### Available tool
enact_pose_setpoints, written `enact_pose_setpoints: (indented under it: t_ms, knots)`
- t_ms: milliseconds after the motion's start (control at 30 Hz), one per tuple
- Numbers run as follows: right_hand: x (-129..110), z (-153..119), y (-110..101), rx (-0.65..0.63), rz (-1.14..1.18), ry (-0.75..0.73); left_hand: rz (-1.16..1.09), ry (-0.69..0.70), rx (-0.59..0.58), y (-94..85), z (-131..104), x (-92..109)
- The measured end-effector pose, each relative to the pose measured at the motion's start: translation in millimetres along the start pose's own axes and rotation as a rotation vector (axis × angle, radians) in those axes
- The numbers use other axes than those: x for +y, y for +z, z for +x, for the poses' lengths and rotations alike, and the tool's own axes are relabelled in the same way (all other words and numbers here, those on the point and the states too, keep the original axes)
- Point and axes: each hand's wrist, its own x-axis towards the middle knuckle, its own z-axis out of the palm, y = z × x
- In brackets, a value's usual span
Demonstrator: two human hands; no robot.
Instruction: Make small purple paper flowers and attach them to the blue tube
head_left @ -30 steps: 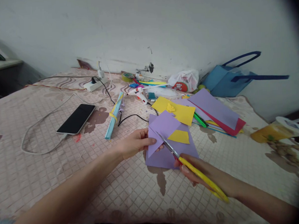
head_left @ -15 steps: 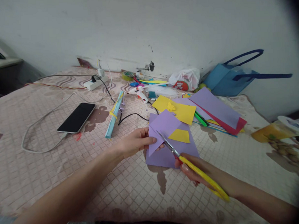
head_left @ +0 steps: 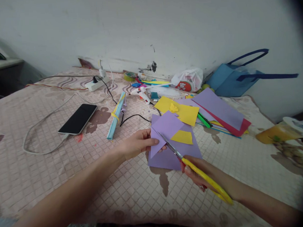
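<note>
Between the thumb and fingers of my left hand is a small sheet of purple paper, pinched at its left edge. A pair of scissors with yellow handles is gripped in my right hand. Its metal blades lie across the purple paper, pointing up and to the left, close to my left fingertips. Below the held piece rests a larger purple sheet on the table. A yellow paper scrap lies on that larger sheet, just right of the blades.
A phone charges at left, near a power strip. A rolled blue paper, a glue gun and yellow paper lie beyond my hands. At right are a green cutter, stacked sheets, a tipped cup and a blue bag.
My right fingers have shifted slightly on the scissors' handles, and the blades look a little closer together. My left hand and the purple paper stay in place.
</note>
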Motion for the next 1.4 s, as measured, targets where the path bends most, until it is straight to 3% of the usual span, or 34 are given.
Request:
enact_pose_setpoints:
  t_ms: [400, 700, 867, 1100, 1400]
  knots:
    - [9.7, 0.4, 0.3, 0.0, 0.032, 0.044, -0.016, -0.01, -0.012, -0.8, 0.2, 0.1]
    - [1.1, 0.2, 0.7, 0.029, 0.022, 0.056, -0.028, -0.025, -0.017, -2.5, 1.0, -0.9]
    - [5.0, 2.7, 2.7, 0.0, 0.125, 0.132, -0.036, -0.034, -0.03, -3.4, 1.2, -1.3]
    - [17.0, 6.2, 7.3, -0.034, 0.061, -0.087, -0.053, -0.059, -0.055, 0.5, 0.1, -1.4]
    - [13.6, 12.4, 10.9, -0.038, 0.083, -0.123, -0.05, -0.072, -0.069, 6.2, -1.4, -3.7]
